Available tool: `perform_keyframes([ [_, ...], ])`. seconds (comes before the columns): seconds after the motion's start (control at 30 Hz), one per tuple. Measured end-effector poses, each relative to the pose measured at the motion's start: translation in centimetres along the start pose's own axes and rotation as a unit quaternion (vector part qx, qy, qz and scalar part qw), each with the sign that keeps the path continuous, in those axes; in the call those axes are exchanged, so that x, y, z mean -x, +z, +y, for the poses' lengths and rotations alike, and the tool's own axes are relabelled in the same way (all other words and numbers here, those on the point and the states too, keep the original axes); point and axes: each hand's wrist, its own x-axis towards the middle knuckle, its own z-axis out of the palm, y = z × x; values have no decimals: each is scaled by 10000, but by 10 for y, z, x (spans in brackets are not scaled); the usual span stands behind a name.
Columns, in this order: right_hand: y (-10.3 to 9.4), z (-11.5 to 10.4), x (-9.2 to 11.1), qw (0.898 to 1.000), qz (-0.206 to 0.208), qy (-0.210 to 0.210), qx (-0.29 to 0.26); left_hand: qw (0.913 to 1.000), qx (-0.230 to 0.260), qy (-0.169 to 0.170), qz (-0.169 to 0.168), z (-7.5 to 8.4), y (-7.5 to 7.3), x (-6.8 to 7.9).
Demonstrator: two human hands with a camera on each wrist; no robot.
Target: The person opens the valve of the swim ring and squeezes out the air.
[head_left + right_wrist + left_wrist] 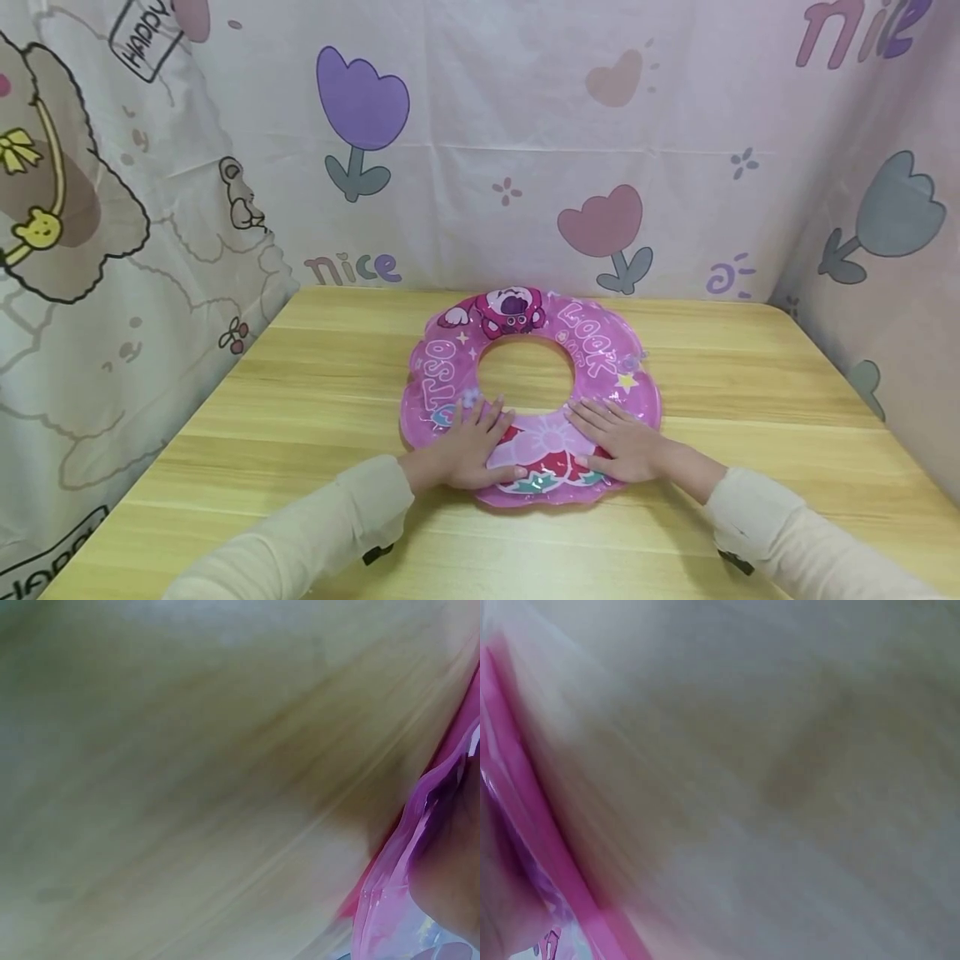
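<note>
A pink inflatable swim ring point(551, 437) lies flat on the table, printed with a bear, strawberries, stars and white outlined letters. On its near left part rests my left hand point(474, 446), fingers spread and straight. My right hand point(624, 442) lies on the near right part in the same way, its fingers pointing toward the central hole. In the left wrist view the ring's pink edge point(536, 802) runs down the left side beside a bit of the hand. The right wrist view catches the wrinkled ring edge point(409, 840) and part of the right hand point(450, 877).
The wood-grain table point(300, 400) extends on all sides of the ring, and its surface fills most of both wrist views, blurred. Behind it hangs a pale cloth point(480, 125) with printed tulips and words; similar cloth covers the left and right sides.
</note>
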Motion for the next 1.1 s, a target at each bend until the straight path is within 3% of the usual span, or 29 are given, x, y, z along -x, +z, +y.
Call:
perform_keyframes([
  [0.1,-1,1,1,9998,70,-22,-198,9999,107,20,-75,-1,-2,-1],
  [0.23,-2,2,1,9979,454,-272,-360,9993,357,101,-109,-6,-5,-1],
  [0.43,0,6,0,9922,1144,-486,-79,9962,797,329,102,-20,-2,5],
  [0.57,1,10,-2,9843,1626,-610,306,9968,519,474,388,-31,-2,10],
  [0.67,0,16,-4,9787,1866,-560,644,9972,45,480,578,-38,-5,11],
  [0.83,-3,26,-3,9853,1576,-116,647,9953,-402,315,829,-49,-7,11],
  [1.1,-3,32,-4,9939,1010,208,383,9963,-271,306,757,-54,-2,6],
])
